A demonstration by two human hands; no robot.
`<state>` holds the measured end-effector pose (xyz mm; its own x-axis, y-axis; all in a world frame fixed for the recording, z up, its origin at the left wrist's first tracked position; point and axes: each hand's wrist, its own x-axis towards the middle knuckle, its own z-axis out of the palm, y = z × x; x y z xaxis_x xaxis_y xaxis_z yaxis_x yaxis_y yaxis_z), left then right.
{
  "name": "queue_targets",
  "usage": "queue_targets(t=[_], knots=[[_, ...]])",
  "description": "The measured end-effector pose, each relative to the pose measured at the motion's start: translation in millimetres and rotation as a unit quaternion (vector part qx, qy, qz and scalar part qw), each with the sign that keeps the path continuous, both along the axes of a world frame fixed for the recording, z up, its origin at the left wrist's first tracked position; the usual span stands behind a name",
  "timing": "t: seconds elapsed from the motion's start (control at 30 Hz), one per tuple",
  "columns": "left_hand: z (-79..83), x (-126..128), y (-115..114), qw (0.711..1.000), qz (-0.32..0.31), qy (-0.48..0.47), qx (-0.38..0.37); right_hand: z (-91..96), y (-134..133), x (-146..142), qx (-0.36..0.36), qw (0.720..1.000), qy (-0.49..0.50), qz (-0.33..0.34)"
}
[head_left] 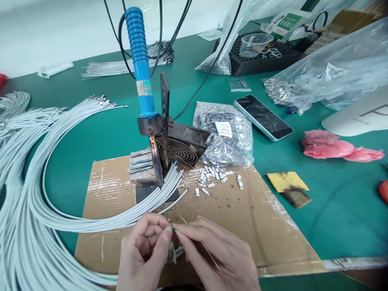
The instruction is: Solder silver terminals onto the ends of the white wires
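My left hand (144,252) and my right hand (218,254) meet low in the middle over a taped cardboard sheet (257,226). Both pinch at the same spot, where a thin white wire end (175,229) shows between the fingertips. A thin strand of solder wire (209,250) crosses my right hand. A bundle of white wires (91,220) curves in from the left to a blue-handled soldering iron (139,60) held upright in a stand. Small metal terminals (212,178) lie scattered on the cardboard.
A small fan (182,147) sits behind the iron. Bags of terminals (226,131), a phone (263,117), pink cloth (333,147) and a stained yellow sponge (289,186) lie on the green table (333,210). More wire bundles (127,64), a black tray (260,58) and plastic bags are farther back.
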<state>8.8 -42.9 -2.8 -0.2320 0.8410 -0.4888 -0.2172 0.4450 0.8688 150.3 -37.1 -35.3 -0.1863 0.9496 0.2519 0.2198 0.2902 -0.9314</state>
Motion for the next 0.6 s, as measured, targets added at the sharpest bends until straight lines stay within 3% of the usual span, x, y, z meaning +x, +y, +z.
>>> queue_targets(t=[0.1,0.2,0.3,0.4,0.5,0.6], knots=[[-1.2,-3.2,1.4,1.000,-0.013,-0.005,-0.008,4.2,10.7,17.3,0.084,0.990,-0.083,0.079],[-3.0,-3.4,0.5,1.000,-0.017,0.003,-0.001,8.5,17.2,24.1,0.088,0.985,-0.088,0.120],[-2.7,-2.2,-1.1,0.999,-0.019,0.031,0.008,10.6,17.5,23.2,-0.006,0.994,-0.023,0.104],[-0.7,-1.2,-1.7,0.998,-0.020,0.066,0.011,10.5,13.8,19.0,-0.137,0.988,0.068,0.024],[1.9,-0.3,-1.0,0.997,-0.014,0.079,0.014,11.1,10.6,13.4,-0.255,0.949,0.172,-0.064],[3.1,0.4,-0.3,0.997,-0.002,0.073,0.019,13.1,9.5,6.9,-0.326,0.911,0.232,-0.098]])
